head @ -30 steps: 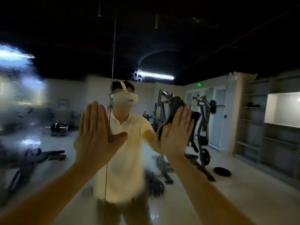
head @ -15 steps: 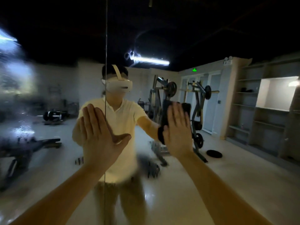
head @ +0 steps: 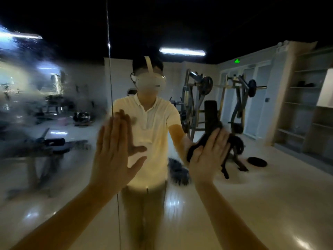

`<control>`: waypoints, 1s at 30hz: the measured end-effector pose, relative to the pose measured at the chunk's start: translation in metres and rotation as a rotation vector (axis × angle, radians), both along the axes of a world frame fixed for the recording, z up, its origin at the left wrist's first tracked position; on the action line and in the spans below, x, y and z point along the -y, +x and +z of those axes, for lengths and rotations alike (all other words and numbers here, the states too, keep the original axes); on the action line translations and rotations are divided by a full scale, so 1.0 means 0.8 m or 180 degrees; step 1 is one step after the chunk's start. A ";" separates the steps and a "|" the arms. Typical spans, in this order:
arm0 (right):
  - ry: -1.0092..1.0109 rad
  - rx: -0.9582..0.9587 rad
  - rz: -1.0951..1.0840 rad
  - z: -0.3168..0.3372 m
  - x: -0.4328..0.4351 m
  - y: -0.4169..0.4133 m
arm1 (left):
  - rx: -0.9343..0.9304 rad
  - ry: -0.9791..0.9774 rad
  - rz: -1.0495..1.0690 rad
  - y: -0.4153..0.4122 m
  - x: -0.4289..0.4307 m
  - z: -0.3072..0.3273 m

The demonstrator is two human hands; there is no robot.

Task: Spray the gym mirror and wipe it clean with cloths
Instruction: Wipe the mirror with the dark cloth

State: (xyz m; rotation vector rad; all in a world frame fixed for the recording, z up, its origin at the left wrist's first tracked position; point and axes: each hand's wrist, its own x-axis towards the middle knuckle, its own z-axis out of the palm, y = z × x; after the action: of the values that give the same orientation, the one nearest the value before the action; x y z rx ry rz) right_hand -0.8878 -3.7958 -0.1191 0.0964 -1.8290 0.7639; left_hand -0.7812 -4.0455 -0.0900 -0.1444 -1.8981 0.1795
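The tall frameless wall mirror (head: 270, 195) takes up the whole view, its glass in two panels that meet at a thin vertical seam (head: 109, 69); the panel left of the seam is blurred by a film of wet droplets (head: 36, 91), while the panel to its right reads sharper; in the glass stands the reflection of a person in a pale yellow polo shirt (head: 149, 134) and a white headset (head: 150, 83), with grey steel weight machines (head: 196, 98) behind, open wall shelves (head: 302, 105) at the far right, a long white ceiling tube light (head: 182, 51), a flat round black weight plate (head: 256, 161) on the pale floor and a small green exit sign (head: 237, 60); two bare forearms reach out to the glass; the left hand (head: 113, 159) lies flat on the mirror right at the seam, its grip spread, fingers straight and close together, thumb out to the side; the right hand (head: 207, 156) is on the right panel, well apart from the left, its grip likewise flat with straight fingers, pressing a dark crumpled cloth (head: 194, 149) against the glass; the cloth shows beside the thumb and past the fingertips.
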 end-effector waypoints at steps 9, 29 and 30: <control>0.2205 -0.0515 0.1005 -0.017 0.091 0.048 | 0.0700 -0.0110 0.0066 0.027 -0.005 -0.071; -0.0142 0.0751 -0.0195 -0.090 -0.119 0.007 | 0.1182 -0.0270 -0.0012 -0.011 -0.013 -0.103; -0.0074 0.0695 -0.0106 -0.095 -0.095 0.014 | 0.1169 -0.0302 -0.0078 -0.011 -0.010 -0.103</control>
State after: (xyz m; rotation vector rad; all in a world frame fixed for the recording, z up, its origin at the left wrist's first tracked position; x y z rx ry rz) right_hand -0.8762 -3.7199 -0.1954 -0.0340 -2.0222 0.7970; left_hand -0.7902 -4.0378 -0.1722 -0.2803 -2.2526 0.2393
